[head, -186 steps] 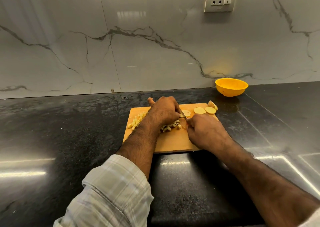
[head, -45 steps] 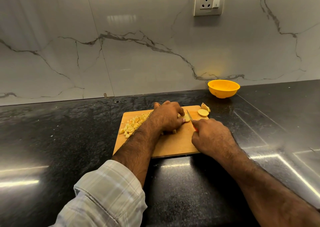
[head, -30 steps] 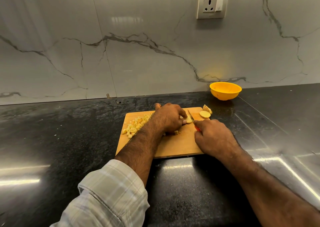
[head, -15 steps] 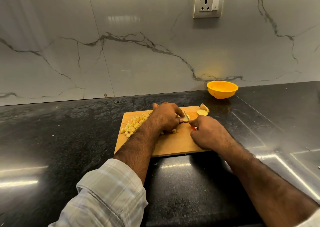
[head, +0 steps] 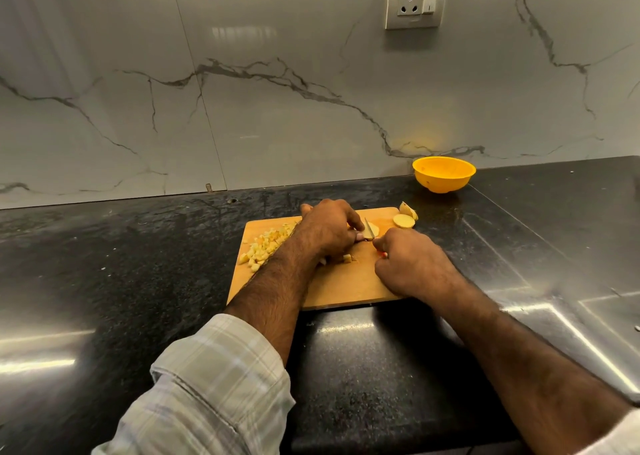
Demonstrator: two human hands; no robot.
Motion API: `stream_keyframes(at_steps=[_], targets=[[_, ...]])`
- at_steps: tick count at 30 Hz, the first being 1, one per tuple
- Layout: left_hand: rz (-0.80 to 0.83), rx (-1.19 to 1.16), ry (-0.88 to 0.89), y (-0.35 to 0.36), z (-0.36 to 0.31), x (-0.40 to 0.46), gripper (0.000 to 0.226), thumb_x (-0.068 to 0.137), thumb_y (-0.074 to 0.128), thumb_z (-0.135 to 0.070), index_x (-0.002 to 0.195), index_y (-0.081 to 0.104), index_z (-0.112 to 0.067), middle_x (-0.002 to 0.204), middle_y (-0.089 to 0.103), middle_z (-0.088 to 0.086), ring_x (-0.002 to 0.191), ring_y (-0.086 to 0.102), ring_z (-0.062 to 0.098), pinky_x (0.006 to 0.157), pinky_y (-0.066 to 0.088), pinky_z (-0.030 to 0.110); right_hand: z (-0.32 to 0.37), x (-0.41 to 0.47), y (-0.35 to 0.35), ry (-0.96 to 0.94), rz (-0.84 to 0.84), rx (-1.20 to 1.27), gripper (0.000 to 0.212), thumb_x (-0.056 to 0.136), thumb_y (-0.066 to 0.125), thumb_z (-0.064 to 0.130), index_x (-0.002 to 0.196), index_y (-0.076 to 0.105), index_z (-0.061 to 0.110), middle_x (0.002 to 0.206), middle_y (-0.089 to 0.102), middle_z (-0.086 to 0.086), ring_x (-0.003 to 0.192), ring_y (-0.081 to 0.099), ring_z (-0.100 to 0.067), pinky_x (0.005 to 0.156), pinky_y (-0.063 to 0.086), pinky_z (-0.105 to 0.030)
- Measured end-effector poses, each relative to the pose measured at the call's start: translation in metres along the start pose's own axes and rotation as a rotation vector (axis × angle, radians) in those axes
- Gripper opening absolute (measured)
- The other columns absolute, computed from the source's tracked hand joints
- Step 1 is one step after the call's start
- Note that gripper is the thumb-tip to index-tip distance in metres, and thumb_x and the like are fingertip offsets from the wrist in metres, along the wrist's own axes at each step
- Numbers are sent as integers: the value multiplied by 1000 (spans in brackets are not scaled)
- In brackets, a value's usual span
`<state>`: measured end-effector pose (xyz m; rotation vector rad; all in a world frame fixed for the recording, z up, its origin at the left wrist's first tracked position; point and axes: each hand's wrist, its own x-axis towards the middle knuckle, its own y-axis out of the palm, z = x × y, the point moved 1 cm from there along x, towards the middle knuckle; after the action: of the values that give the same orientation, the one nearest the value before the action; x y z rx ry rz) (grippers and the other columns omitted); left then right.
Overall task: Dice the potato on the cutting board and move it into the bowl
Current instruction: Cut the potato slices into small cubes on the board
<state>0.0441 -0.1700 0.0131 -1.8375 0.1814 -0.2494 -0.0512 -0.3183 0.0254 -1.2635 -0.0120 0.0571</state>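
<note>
L hand (head: 329,231) is curling its fingers down onto a potato slice (head: 373,228) on the board (head: 346,284); R hand (head: 412,260) is gripping the knife (head: 368,229), blade at the slice. Diced pile (head: 265,246) is sitting on board's left, bowl (head: 444,174) well apart behind-right

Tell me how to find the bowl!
Look along the black counter to where it meets the marble wall, below the socket. The bowl sits there alone, past the board's far right corner. It is the only bright yellow round thing.
</note>
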Motion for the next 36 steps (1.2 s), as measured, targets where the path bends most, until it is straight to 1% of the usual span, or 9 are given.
stream_keyframes(at_steps=[5, 10, 14, 18, 21, 23, 27, 30, 36], targets=[[-17, 41, 11, 1, -1, -2, 23, 95, 74, -47, 116, 77, -37, 131, 68, -16, 128, 52, 14, 106, 27, 51, 4, 7, 1, 25, 0, 47, 42, 101, 61, 27, 142, 59, 22, 129, 65, -2, 114, 61, -19, 97, 58, -39], [-38, 12, 2, 1, 3, -3, 23, 94, 74, -49, 113, 78, -36, 126, 69, -16, 127, 52, 13, 107, 26, 51, -1, -5, 4, -55, -148, -16, 40, 102, 52, 32, 139, 64, 24, 125, 70, -1, 109, 63, -20, 92, 58, -39], [-42, -14, 4, 3, 7, -1, 21, 93, 75, -47, 110, 79, -35, 125, 69, -16, 125, 52, 12, 107, 27, 52, 1, -9, 4, -53, -83, -39, 42, 100, 53, 33, 140, 64, 27, 123, 68, 0, 104, 62, -18, 91, 60, -41], [-40, -37, -6, 4, 9, 4, 15, 93, 77, -43, 107, 80, -37, 122, 70, -18, 124, 54, 12, 108, 27, 53, 5, -3, 3, -28, -5, -23, 43, 99, 59, 29, 141, 61, 25, 122, 67, 2, 103, 60, -17, 92, 59, -39], [-43, -43, -9, 4, 9, 4, 12, 93, 78, -40, 104, 81, -36, 115, 73, -20, 119, 56, 10, 105, 27, 51, 8, 4, 0, -11, -1, -5, 40, 99, 62, 27, 138, 61, 21, 126, 66, -1, 107, 59, -19, 94, 56, -38], [-48, -32, -6, 4, 8, 3, 12, 93, 78, -40, 103, 81, -35, 111, 74, -19, 116, 57, 9, 103, 28, 49, 8, 8, 2, -3, -6, 16, 38, 100, 61, 27, 137, 62, 20, 126, 66, -3, 104, 58, -19, 95, 56, -38], [-70, -55, -18, 5, 11, 2, 12, 92, 79, -43, 98, 80, -33, 105, 73, -18, 113, 58, 10, 106, 29, 52, 4, 4, 7, -52, -111, -13, 39, 103, 52, 32, 138, 64, 22, 126, 69, -2, 109, 63, -21, 93, 58, -40], [-66, -68, -27, 6, 13, 3, 12, 90, 79, -45, 96, 80, -35, 106, 72, -19, 114, 58, 10, 107, 28, 54, 4, -2, 8, -73, -149, -13, 39, 103, 52, 36, 139, 63, 25, 126, 69, -1, 109, 63, -20, 92, 59, -39], [-68, -69, -19, 7, 14, 3, 8, 91, 78, -43, 94, 79, -36, 113, 70, -20, 115, 56, 9, 105, 27, 53, 9, -3, 8, -35, -23, -104, 39, 98, 55, 32, 137, 62, 26, 121, 65, -1, 101, 60, -19, 88, 60, -41]])
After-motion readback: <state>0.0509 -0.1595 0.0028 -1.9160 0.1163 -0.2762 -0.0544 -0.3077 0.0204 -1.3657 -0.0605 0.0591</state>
